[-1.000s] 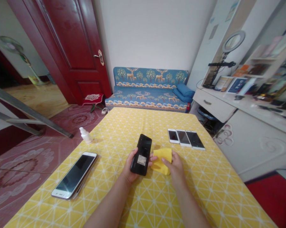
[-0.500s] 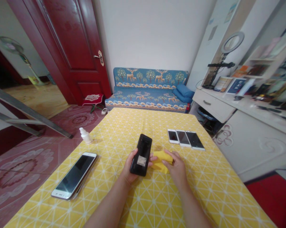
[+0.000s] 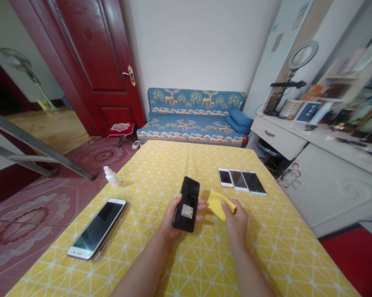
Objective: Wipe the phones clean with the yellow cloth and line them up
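While the left hand point(image 3: 171, 222) holds the black phone point(image 3: 189, 196) over the surface point(image 3: 201, 258), its thumb lies at one long edge and the other fingers, slightly spread, come out beyond the opposite edge. The right hand point(image 3: 238, 225) pinches the yellow cloth point(image 3: 217, 204) between thumb and fingers, just beside the phone (which carries a pale label on its lower part). To the left lie a white-edged phone point(image 3: 96, 229) and, farther, a white bottle point(image 3: 112, 178); to the right, three phones point(image 3: 239, 180) lie side by side.
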### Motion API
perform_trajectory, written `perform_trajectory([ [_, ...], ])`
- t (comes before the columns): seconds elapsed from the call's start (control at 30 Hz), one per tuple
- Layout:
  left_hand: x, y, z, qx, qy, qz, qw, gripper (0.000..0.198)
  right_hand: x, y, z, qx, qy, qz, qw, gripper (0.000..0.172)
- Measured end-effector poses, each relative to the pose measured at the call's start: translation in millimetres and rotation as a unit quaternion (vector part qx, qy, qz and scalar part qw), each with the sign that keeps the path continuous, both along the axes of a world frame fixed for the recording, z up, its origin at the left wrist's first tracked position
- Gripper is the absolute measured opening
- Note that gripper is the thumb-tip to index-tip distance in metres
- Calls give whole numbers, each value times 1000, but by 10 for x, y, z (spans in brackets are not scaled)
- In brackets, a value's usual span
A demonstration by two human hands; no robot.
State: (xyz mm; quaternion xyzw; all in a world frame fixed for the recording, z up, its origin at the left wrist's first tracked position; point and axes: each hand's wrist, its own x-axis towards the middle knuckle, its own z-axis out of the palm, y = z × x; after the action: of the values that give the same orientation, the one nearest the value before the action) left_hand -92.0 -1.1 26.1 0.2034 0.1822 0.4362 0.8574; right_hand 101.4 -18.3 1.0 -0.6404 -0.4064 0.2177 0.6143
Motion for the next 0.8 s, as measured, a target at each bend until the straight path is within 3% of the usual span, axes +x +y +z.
perform_trajectory([
  [0.07,35,-8,-15,6,8,-14,1000,54,-13,-7,-17,9,9,-51,999,36],
  [0.13,74,-25,-35,7,12,-37,999,53,-55,-16,-23,17,-2,-58,998,38],
  [0.3,148,-86,-105,26,29,-93,995,45,-249,-36,-3,51,-61,57,995,32],
  [0.53,140,-113,-164,96,66,-127,985,39,-380,-76,68,113,-117,109,981,37],
  [0.8,113,-116,-156,89,70,-154,982,42,-410,-157,197,162,-139,201,956,39],
])
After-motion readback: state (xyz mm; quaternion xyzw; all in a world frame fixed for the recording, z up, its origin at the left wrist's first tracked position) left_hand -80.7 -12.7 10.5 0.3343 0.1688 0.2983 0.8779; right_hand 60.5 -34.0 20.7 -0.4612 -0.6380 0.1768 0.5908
